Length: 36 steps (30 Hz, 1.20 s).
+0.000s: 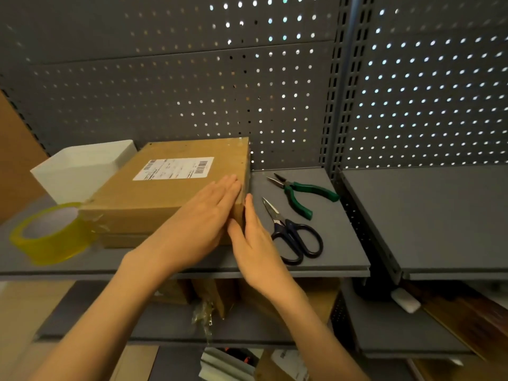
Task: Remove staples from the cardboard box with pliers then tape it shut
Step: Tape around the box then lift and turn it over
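Both hands, left hand (204,213) and right hand (254,243), press flat-fingered on the cardboard box's (165,193) right edge; pliers (303,193) lie nearby.

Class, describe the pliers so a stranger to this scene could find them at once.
Find the grey shelf with the cardboard box. Right of the box lie two tools. The pliers are the farther one, with green handles and a thin pointed nose; the scissors nearer you have dark loops.

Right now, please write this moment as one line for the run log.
left hand: flat on box top | right hand: flat on box side | pliers, scissors: on shelf | tape roll: left of box
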{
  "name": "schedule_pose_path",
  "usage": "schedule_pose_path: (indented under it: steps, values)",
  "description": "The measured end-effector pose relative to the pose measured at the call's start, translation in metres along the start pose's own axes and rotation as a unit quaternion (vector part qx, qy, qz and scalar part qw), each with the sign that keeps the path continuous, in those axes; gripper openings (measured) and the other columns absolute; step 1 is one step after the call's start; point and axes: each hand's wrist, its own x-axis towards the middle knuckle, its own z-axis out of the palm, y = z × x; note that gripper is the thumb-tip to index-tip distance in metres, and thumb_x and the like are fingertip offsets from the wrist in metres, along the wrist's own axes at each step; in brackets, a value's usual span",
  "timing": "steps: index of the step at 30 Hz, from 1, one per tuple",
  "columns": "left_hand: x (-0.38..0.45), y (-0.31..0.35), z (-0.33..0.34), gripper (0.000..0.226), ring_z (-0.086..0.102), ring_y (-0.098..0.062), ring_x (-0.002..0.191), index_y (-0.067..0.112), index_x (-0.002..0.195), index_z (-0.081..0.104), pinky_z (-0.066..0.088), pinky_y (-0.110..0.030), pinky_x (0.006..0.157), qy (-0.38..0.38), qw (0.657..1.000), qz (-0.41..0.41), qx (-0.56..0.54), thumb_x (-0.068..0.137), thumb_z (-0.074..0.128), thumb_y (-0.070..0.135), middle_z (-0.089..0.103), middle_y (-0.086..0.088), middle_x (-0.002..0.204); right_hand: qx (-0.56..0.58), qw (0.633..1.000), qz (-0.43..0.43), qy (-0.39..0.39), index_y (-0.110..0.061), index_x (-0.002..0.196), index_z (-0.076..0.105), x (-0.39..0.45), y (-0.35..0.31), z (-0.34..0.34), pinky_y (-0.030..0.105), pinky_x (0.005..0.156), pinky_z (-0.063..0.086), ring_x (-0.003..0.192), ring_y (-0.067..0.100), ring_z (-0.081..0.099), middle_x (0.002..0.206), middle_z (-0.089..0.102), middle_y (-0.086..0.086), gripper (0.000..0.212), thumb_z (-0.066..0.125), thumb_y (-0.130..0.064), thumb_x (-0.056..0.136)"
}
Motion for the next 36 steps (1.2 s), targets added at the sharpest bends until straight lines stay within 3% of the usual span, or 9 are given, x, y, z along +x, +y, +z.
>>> schedule_pose_path:
  steps: [3, 5, 8, 11, 15, 23, 27, 32, 36]
  values:
    - [-0.001, 0.001, -0.002, 0.066, -0.008, 0.001, 0.133, 0.023, 0.145, -0.001, -0.019, -0.003, 0.100, 0.019, 0.999, -0.030, -0.019, 0.097, 0.044, 0.016, -0.008, 0.009, 0.147, -0.014, 1.000, -0.002, -0.003, -0.030, 0.148, -0.006, 0.001, -0.002, -0.004, 0.032, 0.109, 0.021, 0.140, 0.017, 0.022, 0.156, 0.015, -0.003, 0.064, 0.031, -0.044, 0.098]
    - [-0.003, 0.002, -0.007, 0.065, 0.010, -0.005, 0.139, 0.022, 0.147, 0.017, 0.007, -0.019, 0.114, 0.036, 0.997, -0.058, -0.022, 0.093, 0.052, 0.025, 0.012, 0.007, 0.153, -0.031, 0.999, 0.013, -0.022, -0.027, 0.149, -0.005, 0.002, -0.002, -0.007, 0.034, 0.110, 0.022, 0.140, 0.019, 0.023, 0.156, 0.017, -0.001, 0.065, 0.030, -0.046, 0.098]
    - [-0.006, 0.007, -0.013, 0.061, 0.038, -0.017, 0.134, 0.019, 0.141, 0.039, 0.035, -0.037, 0.106, 0.056, 0.995, -0.088, -0.003, 0.086, 0.060, 0.037, 0.040, 0.000, 0.146, -0.061, 0.997, 0.035, -0.036, -0.024, 0.149, -0.001, 0.001, 0.000, -0.014, 0.034, 0.109, 0.022, 0.140, 0.019, 0.021, 0.156, 0.018, 0.000, 0.064, 0.029, -0.048, 0.097]
    - [-0.009, 0.012, -0.014, 0.057, 0.052, -0.029, 0.122, 0.008, 0.128, 0.054, 0.044, -0.042, 0.097, 0.086, 0.993, -0.080, 0.023, 0.077, 0.072, 0.027, 0.055, -0.011, 0.132, -0.059, 0.998, -0.023, 0.009, -0.028, 0.149, 0.001, -0.001, -0.005, -0.018, 0.022, 0.107, 0.009, 0.141, 0.005, 0.008, 0.157, 0.005, -0.010, 0.060, 0.030, -0.042, 0.099]
    - [-0.016, 0.017, -0.005, 0.057, 0.054, -0.031, 0.119, 0.001, 0.128, 0.053, 0.036, -0.038, 0.099, 0.121, 0.992, -0.034, -0.032, 0.075, 0.073, 0.007, 0.055, -0.016, 0.131, -0.084, 0.992, -0.094, -0.010, -0.032, 0.148, 0.005, 0.002, -0.016, -0.018, 0.013, 0.104, 0.005, 0.128, -0.014, 0.001, 0.155, 0.002, -0.018, 0.052, 0.025, -0.038, 0.101]
    - [-0.016, 0.019, 0.000, 0.052, 0.064, -0.027, 0.106, 0.004, 0.118, 0.064, 0.043, -0.033, 0.090, 0.179, 0.981, -0.049, -0.059, 0.068, 0.078, 0.003, 0.065, -0.010, 0.118, -0.173, 0.982, -0.076, 0.012, -0.022, 0.149, 0.013, 0.017, -0.026, -0.019, 0.032, 0.111, 0.015, 0.142, 0.013, 0.014, 0.157, 0.004, -0.008, 0.054, 0.018, -0.042, 0.099]
    - [-0.016, 0.014, -0.003, 0.045, 0.065, -0.030, 0.100, 0.005, 0.111, 0.064, 0.053, -0.042, 0.082, 0.161, 0.981, -0.077, -0.076, 0.070, 0.079, 0.012, 0.068, -0.010, 0.109, -0.089, 0.995, -0.042, -0.015, -0.024, 0.149, 0.005, 0.020, -0.027, -0.022, 0.025, 0.106, 0.012, 0.142, 0.014, 0.009, 0.157, -0.003, -0.008, 0.054, 0.020, -0.042, 0.100]
    - [-0.017, 0.005, 0.004, 0.064, 0.044, -0.027, 0.128, 0.005, 0.138, 0.040, 0.033, -0.038, 0.106, 0.125, 0.990, -0.041, -0.043, 0.083, 0.067, 0.022, 0.046, -0.012, 0.140, 0.051, 0.998, -0.036, 0.010, -0.028, 0.146, -0.013, 0.001, -0.018, -0.005, 0.024, 0.111, 0.009, 0.142, 0.007, 0.004, 0.158, -0.004, -0.007, 0.060, 0.026, -0.035, 0.100]
    - [-0.014, 0.004, 0.007, 0.062, 0.036, -0.025, 0.135, 0.007, 0.140, 0.037, 0.022, -0.033, 0.109, 0.121, 0.992, -0.031, -0.026, 0.085, 0.063, 0.019, 0.038, -0.009, 0.146, 0.080, 0.996, -0.026, 0.016, -0.034, 0.145, -0.015, -0.003, -0.012, 0.010, 0.026, 0.112, 0.017, 0.141, 0.008, 0.011, 0.158, 0.003, -0.006, 0.062, 0.028, -0.030, 0.100]
